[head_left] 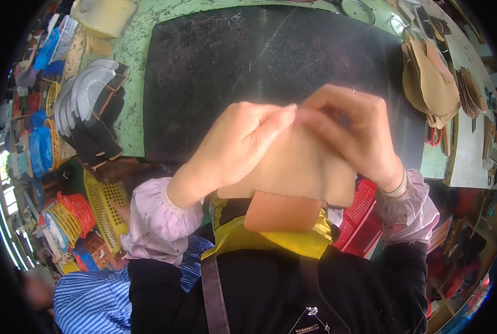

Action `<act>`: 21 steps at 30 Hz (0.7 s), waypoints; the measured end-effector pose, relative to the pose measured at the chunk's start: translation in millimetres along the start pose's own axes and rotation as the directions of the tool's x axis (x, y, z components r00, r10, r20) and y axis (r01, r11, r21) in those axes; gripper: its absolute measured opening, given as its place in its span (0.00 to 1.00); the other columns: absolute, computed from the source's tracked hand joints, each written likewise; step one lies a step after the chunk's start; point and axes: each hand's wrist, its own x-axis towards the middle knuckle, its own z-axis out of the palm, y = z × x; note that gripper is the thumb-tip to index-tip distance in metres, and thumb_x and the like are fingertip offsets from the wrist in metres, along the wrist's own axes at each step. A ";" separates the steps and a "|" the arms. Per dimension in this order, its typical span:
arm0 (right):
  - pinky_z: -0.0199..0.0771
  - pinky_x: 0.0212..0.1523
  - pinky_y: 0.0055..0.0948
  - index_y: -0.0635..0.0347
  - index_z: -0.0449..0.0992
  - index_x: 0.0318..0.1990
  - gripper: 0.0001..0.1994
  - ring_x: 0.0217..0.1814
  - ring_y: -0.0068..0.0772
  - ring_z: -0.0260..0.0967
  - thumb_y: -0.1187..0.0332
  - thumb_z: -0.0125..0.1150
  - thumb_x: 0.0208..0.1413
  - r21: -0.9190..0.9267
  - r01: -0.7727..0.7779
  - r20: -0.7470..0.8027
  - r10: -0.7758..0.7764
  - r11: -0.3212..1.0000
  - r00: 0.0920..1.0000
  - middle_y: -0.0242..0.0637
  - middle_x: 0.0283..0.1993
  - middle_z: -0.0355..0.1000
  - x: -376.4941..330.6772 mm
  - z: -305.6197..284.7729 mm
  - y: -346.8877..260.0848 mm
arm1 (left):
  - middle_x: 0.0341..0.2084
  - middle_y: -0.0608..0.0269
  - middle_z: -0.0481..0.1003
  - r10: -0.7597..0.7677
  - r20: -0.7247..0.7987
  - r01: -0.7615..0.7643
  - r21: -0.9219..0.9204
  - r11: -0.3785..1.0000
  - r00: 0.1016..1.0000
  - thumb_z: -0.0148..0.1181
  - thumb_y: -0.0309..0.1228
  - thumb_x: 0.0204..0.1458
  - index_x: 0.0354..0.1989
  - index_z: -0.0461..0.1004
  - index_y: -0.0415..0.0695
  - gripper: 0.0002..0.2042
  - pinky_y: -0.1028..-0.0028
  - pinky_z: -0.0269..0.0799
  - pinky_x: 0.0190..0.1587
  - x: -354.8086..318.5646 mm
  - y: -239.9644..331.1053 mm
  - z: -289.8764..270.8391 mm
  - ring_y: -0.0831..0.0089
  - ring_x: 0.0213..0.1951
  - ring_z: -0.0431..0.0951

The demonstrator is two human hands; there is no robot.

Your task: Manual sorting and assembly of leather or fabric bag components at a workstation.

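A tan, leather-like sheet (293,161) lies at the near edge of the black mat (232,50), under both hands. From its near edge hangs an orange-brown tab (284,211) with rounded corners. My left hand (234,142) is closed, its thumb and fingers pinching the sheet's far edge. Close beside it, my right hand (354,125) is curled, with its fingertips at the same edge and slightly smeared by motion. Its fingers partly hide that edge, and whether anything small is between them cannot be made out.
Left on the green table (131,111) lie black pieces with grey curved parts (90,94). Stacked brown pieces (429,78) lie at right. Yellow (101,209) and red baskets (362,214) stand below table level. A person in a blue checked garment (92,289) is close at lower left.
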 end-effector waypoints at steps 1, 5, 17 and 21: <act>0.73 0.33 0.26 0.62 0.79 0.38 0.09 0.29 0.27 0.71 0.68 0.71 0.53 0.051 0.012 -0.049 -0.009 0.999 0.999 0.37 0.29 0.74 2.9 -0.7 -0.3 | 0.21 0.46 0.73 0.023 -0.031 -0.020 0.073 0.997 0.999 0.51 0.40 0.67 0.38 0.79 0.37 0.17 0.63 0.69 0.31 0.0 2.9 -2.4 0.54 0.23 0.72; 0.73 0.51 0.28 0.65 0.79 0.47 0.14 0.48 0.29 0.75 0.76 0.69 0.51 -0.017 0.053 -0.092 -0.054 0.998 0.994 0.37 0.44 0.78 11.2 -24.1 -8.0 | 0.37 0.52 0.82 0.729 -0.161 -0.497 0.632 0.594 0.666 0.42 0.41 0.71 0.44 0.80 0.36 0.22 0.71 0.73 0.40 13.9 18.6 -26.8 0.68 0.34 0.78; 0.78 0.49 0.38 0.57 0.79 0.40 0.20 0.50 0.42 0.75 0.78 0.64 0.33 -0.287 0.293 -0.022 -0.313 0.912 0.950 0.35 0.46 0.76 -41.2 30.2 54.0 | 0.70 0.45 0.59 0.384 0.090 -0.356 0.608 0.710 0.919 0.55 0.32 0.56 0.68 0.60 0.33 0.31 0.51 0.50 0.73 1.8 -54.5 36.9 0.52 0.73 0.56; 0.79 0.48 0.37 0.57 0.79 0.40 0.20 0.49 0.42 0.76 0.79 0.63 0.33 -0.286 0.270 -0.044 -0.294 0.919 0.955 0.35 0.45 0.77 -40.2 25.6 52.3 | 0.72 0.45 0.55 0.404 0.101 -0.375 0.621 0.688 0.909 0.55 0.35 0.55 0.71 0.56 0.34 0.35 0.51 0.46 0.74 13.3 -53.1 29.3 0.52 0.74 0.52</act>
